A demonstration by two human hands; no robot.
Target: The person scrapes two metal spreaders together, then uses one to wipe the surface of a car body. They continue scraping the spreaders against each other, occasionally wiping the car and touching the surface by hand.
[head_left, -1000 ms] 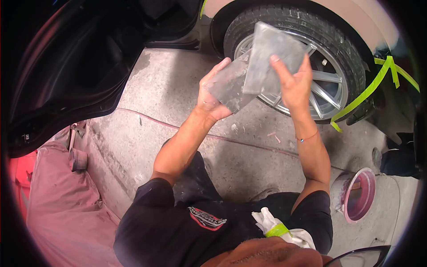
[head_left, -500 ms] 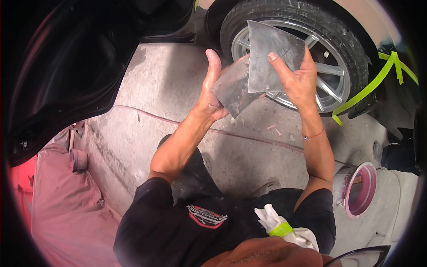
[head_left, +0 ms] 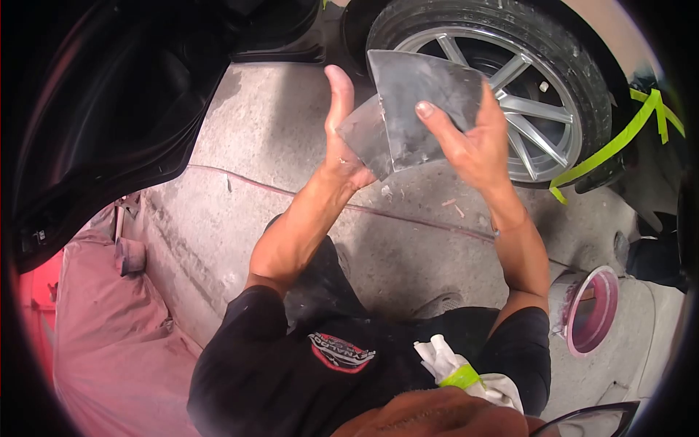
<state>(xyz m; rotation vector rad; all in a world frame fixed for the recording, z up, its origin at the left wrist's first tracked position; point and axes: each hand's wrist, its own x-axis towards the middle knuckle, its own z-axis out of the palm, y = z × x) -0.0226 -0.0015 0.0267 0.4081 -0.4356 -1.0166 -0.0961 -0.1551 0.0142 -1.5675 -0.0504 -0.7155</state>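
Note:
My right hand (head_left: pixel 473 149) grips a thin, bendy grey plastic sheet (head_left: pixel 411 84), its thumb pressed on the smudged face and its fingers behind. Under that sheet's left edge lies a second translucent grey sheet (head_left: pixel 365 135), resting in the palm of my left hand (head_left: pixel 341 142). The left thumb sticks up, clear of the plastic, while the other left fingers are hidden behind the sheets. Pale residue marks both sheets. They overlap in front of a car wheel (head_left: pixel 535 113) with silver spokes.
An open black car door (head_left: pixel 109 109) fills the upper left. Green tape (head_left: pixel 611 149) hangs beside the tyre. On the concrete floor (head_left: pixel 255 131) run a hose (head_left: pixel 277 191) and, at right, a pink-stained bucket (head_left: pixel 608 313) on its side. Pinkish sheeting (head_left: pixel 116 313) covers something at lower left.
My right hand and its sheet have moved left and slightly down, covering more of the second sheet. The left hand has shifted slightly up and left, still supporting its sheet.

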